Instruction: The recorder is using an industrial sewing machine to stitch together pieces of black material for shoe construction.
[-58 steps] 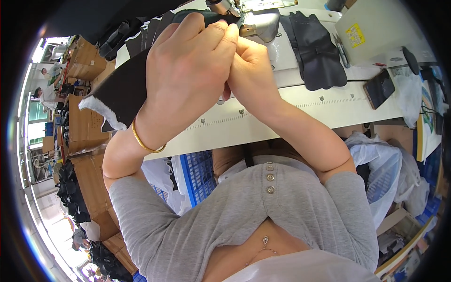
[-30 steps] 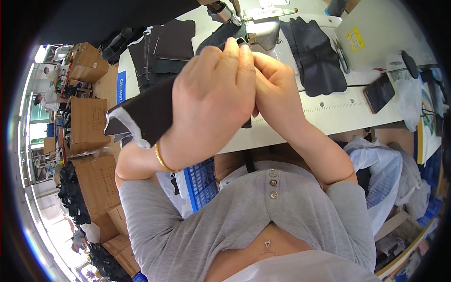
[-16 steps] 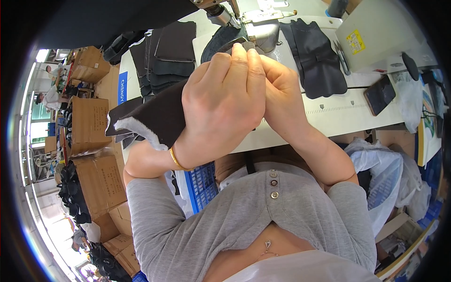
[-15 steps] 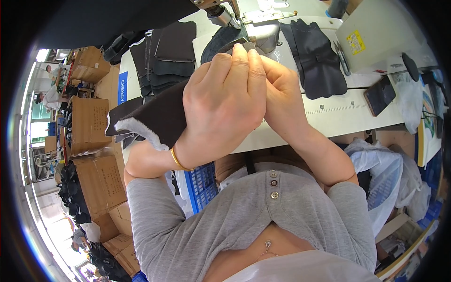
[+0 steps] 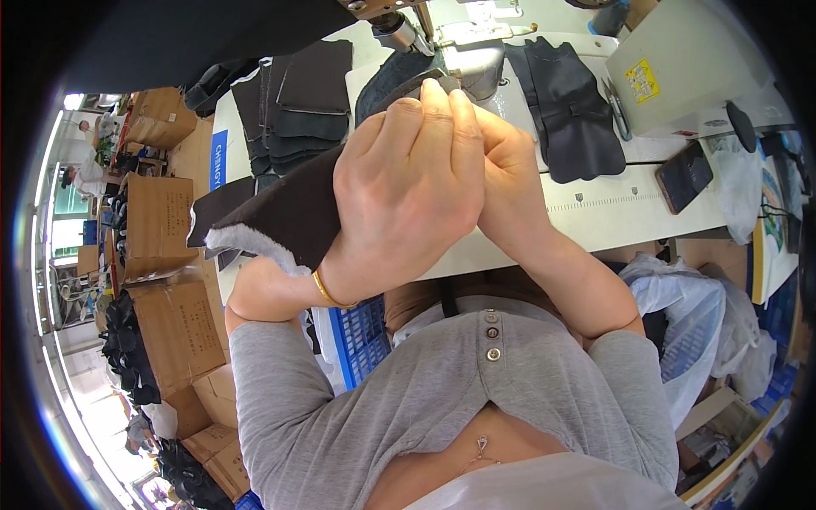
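Observation:
Both my hands are together at the sewing machine (image 5: pixel 404 32), just on the near side of its needle area. My left hand (image 5: pixel 408 183), with a gold bangle at the wrist, is closed on a dark brown fabric piece (image 5: pixel 293 204) with white fleece on its underside. That piece drapes leftward over my left forearm. Pressed against the left one, my right hand (image 5: pixel 514 170) has its fingers curled at the same work; its fingertips are mostly hidden. Just beyond my fingertips, a dark piece (image 5: pixel 399 76) lies by the machine's metal bed.
Stacked dark cut pieces (image 5: pixel 310 93) lie left on the white table (image 5: pixel 595 200). To the right are black leather-like pieces (image 5: pixel 574 119), scissors (image 5: pixel 619 110) and a phone (image 5: pixel 684 177). A blue crate (image 5: pixel 361 340) stands below the table edge. Cardboard boxes (image 5: pixel 174 331) fill the left side.
My hands keep nearly the same place and grip. The fleece-lined piece has shifted slightly, and the whole view has moved a little.

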Demonstrator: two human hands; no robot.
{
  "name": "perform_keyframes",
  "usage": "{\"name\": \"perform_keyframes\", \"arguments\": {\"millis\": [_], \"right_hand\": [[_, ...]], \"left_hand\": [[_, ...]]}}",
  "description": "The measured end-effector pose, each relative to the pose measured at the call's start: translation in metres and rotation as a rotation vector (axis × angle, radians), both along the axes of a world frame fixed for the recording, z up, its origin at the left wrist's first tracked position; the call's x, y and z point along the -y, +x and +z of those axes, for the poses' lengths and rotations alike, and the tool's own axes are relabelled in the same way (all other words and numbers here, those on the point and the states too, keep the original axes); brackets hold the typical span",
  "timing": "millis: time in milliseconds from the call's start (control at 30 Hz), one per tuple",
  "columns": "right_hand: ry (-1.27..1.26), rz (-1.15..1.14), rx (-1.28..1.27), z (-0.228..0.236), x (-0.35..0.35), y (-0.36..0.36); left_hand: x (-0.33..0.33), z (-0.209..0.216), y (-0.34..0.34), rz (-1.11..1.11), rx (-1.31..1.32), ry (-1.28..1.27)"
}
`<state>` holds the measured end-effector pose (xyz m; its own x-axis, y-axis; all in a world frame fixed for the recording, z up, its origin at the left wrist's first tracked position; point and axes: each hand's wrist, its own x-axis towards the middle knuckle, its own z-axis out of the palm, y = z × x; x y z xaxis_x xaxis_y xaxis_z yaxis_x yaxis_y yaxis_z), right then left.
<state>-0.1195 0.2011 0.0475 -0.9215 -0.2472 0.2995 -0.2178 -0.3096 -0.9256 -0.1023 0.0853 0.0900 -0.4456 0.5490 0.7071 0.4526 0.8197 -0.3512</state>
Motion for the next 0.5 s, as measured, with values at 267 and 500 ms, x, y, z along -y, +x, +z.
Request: {"name": "perform_keyframes", "arguments": {"millis": [267, 500], "right_hand": [[-0.008, -0.018, -0.042, -0.0029, 0.0032, -0.0042], [-0.001, -0.011, -0.016, -0.0005, 0.0028, -0.0095]], "left_hand": [[0.0014, 0.0010, -0.0049, -0.026, -0.045, -0.024], [-0.0025, 0.0066, -0.0023, 0.009, 0.032, -0.009]]}}
